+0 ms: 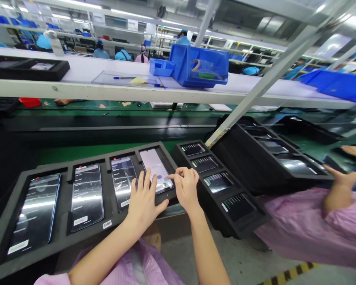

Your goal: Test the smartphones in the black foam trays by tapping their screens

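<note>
Phone (150,158) lies recessed by the tray's (62,235) right edge, likely for steadiness. I see left hand (142,198) spread, right hand (186,188) curled, pointing.

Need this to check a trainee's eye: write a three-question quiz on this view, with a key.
1. How many phones lie in the black foam tray directly in front of the person?
2. True or false: the left hand is closed in a fist.
3. Counting from the left in that tray, which phone does the extended index finger of the right hand reach toward?
A. The first
B. The second
C. The fourth

Key:
1. Four.
2. False; its fingers are spread.
3. C, the phone with the light screen.
</note>
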### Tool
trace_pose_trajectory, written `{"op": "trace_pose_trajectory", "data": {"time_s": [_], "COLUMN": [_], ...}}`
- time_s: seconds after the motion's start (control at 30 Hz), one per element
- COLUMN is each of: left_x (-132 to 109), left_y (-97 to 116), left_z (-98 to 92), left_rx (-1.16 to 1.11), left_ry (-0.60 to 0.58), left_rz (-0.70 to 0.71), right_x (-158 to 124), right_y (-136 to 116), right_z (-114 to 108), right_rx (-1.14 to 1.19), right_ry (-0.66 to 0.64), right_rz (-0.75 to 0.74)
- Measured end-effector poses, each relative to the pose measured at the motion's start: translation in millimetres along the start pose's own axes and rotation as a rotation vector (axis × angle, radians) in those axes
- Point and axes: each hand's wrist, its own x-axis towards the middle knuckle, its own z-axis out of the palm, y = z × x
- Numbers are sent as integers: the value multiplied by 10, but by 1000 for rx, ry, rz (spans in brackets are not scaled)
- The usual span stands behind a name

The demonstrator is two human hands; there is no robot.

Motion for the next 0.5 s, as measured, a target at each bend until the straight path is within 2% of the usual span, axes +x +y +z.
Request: {"op": "trace_pose_trajectory", "data": {"time_s": [0.1,0.3,0.5], "left_x": [-12,-30,-37], "left_y": [3,2,20], "left_z": [4,2,-12], "left_rx": [8,-1,-5], "left_ry": [18,39,14], "left_rz": [4,9,14], "right_x": [-12,-18,-7], "right_y": [35,39,33], "right_z": [14,27,8], "right_rx": [-9,-16,-14], "right_ry": [24,-13,4], "right_rz": [22,19,23]}}
